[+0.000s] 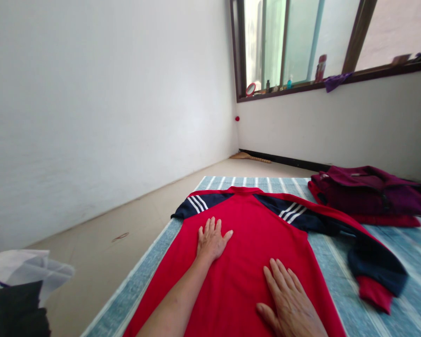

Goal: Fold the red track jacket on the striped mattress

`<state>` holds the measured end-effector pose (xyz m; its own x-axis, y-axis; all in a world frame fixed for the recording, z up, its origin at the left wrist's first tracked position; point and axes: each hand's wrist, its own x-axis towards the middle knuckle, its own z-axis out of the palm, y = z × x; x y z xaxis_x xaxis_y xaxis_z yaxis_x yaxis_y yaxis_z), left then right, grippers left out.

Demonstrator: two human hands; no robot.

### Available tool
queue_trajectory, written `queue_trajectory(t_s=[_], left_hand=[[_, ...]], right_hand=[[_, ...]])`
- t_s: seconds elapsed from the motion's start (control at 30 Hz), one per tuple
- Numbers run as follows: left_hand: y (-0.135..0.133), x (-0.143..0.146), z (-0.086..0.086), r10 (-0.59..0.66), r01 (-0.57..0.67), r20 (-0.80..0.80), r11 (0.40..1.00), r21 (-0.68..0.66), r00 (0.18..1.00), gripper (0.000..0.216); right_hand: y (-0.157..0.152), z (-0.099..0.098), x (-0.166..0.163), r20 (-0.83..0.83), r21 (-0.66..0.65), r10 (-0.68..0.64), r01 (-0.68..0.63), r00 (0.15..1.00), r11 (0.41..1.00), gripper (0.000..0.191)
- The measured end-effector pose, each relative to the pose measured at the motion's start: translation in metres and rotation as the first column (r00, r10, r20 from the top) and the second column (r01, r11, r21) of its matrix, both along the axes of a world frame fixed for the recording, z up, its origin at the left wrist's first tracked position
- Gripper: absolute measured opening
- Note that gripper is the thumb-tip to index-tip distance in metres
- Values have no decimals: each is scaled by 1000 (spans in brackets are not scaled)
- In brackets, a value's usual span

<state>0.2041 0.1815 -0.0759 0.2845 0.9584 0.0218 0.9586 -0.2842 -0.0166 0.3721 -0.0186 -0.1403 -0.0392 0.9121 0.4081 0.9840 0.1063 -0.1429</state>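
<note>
A red jacket [245,215] with navy shoulders and white stripes lies spread out, its back facing up and its collar at the far end. My left hand [212,239] rests flat on the upper left of its back, fingers spread. Closer to me, my right hand [289,297] lies palm down on the right side of the cloth, fingers stretched out. The right sleeve [368,257] reaches out to the side and ends in a red cuff. On the left, the sleeve shows only its striped upper part; the rest is hidden.
Blue-and-white striped bedding [340,262] lies under the jacket. Folded maroon clothes [368,192] are stacked at the far right. White and dark items [21,276] sit at the lower left. A window sill [294,88] holds bottles and a purple cloth [336,82].
</note>
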Motion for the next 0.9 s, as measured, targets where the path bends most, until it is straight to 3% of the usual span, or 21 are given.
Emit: queue_trajectory(t_s=[0.9], left_hand=[[1, 0, -2, -2, 2, 18, 1000, 0, 1000, 77]], right_hand=[[0, 3, 0, 18, -13, 4, -4, 1000, 1000, 65]])
